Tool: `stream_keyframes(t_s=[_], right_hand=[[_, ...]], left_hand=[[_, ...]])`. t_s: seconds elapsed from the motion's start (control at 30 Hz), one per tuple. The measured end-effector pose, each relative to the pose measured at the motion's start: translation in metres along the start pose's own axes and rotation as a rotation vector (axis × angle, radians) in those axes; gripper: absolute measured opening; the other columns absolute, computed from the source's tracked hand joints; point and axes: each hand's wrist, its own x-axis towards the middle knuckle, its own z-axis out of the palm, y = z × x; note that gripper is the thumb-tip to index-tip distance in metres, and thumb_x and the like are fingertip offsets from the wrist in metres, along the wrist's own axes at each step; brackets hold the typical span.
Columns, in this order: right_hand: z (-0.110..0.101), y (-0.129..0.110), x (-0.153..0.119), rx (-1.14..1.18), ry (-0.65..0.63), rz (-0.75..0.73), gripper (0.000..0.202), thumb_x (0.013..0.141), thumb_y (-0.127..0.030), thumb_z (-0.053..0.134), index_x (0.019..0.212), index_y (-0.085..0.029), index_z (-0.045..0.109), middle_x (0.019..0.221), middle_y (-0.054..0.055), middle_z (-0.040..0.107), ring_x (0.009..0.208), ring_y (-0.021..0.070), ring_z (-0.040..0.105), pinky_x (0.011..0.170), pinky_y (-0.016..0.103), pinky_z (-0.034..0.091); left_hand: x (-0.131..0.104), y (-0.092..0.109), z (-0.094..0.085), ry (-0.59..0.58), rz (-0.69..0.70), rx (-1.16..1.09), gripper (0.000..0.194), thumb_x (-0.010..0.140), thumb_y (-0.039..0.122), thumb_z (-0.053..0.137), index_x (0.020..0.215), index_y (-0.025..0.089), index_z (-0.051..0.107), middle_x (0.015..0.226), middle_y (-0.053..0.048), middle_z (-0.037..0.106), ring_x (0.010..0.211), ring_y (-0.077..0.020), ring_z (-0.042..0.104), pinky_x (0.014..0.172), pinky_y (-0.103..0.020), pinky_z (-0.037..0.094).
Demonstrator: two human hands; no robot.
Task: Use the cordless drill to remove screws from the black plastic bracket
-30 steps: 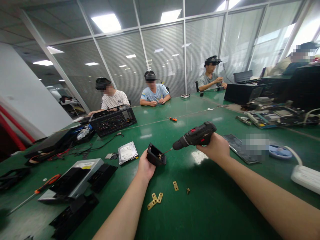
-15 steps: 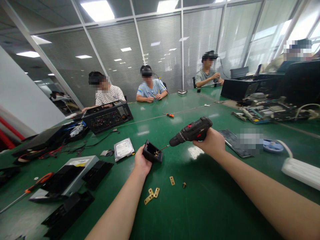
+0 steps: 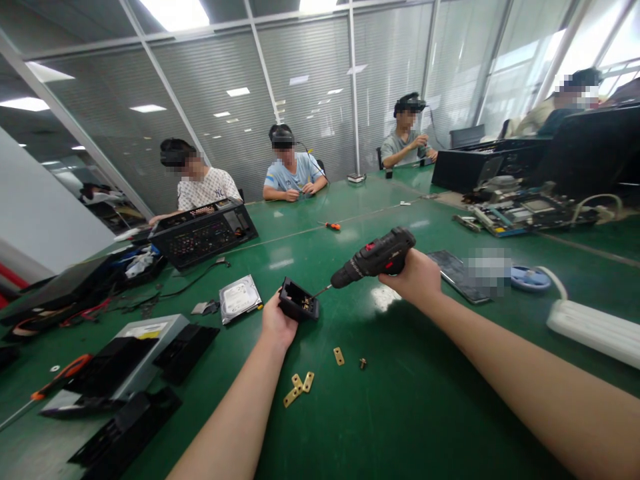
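Note:
My left hand [image 3: 278, 323] is closed round a small black open-topped box [image 3: 299, 300], tilted just above the green table, with brass-coloured metal parts inside. My right hand [image 3: 416, 280] grips the handle of a black cordless drill [image 3: 373, 259]. The drill's long thin bit [image 3: 323, 291] points down and left and reaches the box's near-right edge; whether it touches a part inside, I cannot tell. Below the hands lie several small brass plates [image 3: 339, 356] with holes, and beside them a small screw-like piece [image 3: 363, 364].
Left of my hand lie a hard drive [image 3: 241, 299], a metal drive case [image 3: 150, 347], black plastic pieces and an orange-handled screwdriver [image 3: 60, 378]. A white power strip [image 3: 595, 331] and a dark flat panel [image 3: 457, 275] lie to the right. Several people sit across the table.
The whole view has shifted, so things sit slightly further left and higher. The drill bit still meets the black box, and both hands keep their holds.

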Motion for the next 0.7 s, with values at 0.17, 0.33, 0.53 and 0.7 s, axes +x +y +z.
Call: stream_keyframes(t_s=[0.17, 0.33, 0.53, 0.7], right_hand=[[0.000, -0.002, -0.001, 0.007, 0.016, -0.004, 0.038, 0.070, -0.052, 0.080, 0.089, -0.023, 0.064, 0.091, 0.011, 0.078, 0.087, 0.0344, 0.076, 0.065, 0.035, 0.044], [0.001, -0.002, -0.001, 0.020, 0.026, -0.003, 0.038, 0.069, -0.052, 0.080, 0.088, -0.024, 0.063, 0.091, 0.010, 0.078, 0.087, 0.0345, 0.076, 0.066, 0.036, 0.046], [0.002, 0.001, 0.000, 0.032, 0.018, -0.003, 0.039, 0.070, -0.052, 0.081, 0.089, -0.024, 0.062, 0.091, 0.011, 0.079, 0.090, 0.0367, 0.078, 0.067, 0.036, 0.047], [0.001, 0.000, 0.001, 0.032, 0.017, 0.008, 0.039, 0.070, -0.051, 0.081, 0.090, -0.023, 0.063, 0.093, 0.012, 0.079, 0.091, 0.0373, 0.078, 0.067, 0.036, 0.047]], left_hand=[[-0.003, 0.004, 0.003, 0.041, -0.013, 0.062, 0.011, 0.091, 0.018, 0.062, 0.082, 0.019, 0.068, 0.074, -0.005, 0.070, 0.067, -0.0225, 0.068, 0.068, -0.033, 0.058], [0.001, 0.004, 0.001, 0.015, -0.025, 0.052, 0.012, 0.091, 0.017, 0.062, 0.082, 0.020, 0.069, 0.075, -0.005, 0.071, 0.069, -0.0230, 0.070, 0.072, -0.034, 0.060], [0.005, 0.002, -0.001, 0.003, -0.002, 0.060, 0.013, 0.088, 0.012, 0.060, 0.082, 0.019, 0.068, 0.076, -0.005, 0.071, 0.070, -0.0224, 0.070, 0.072, -0.034, 0.060], [0.007, 0.001, -0.002, 0.003, 0.010, 0.070, 0.015, 0.085, 0.010, 0.059, 0.086, 0.020, 0.070, 0.076, -0.005, 0.070, 0.069, -0.0227, 0.070, 0.070, -0.034, 0.059]])
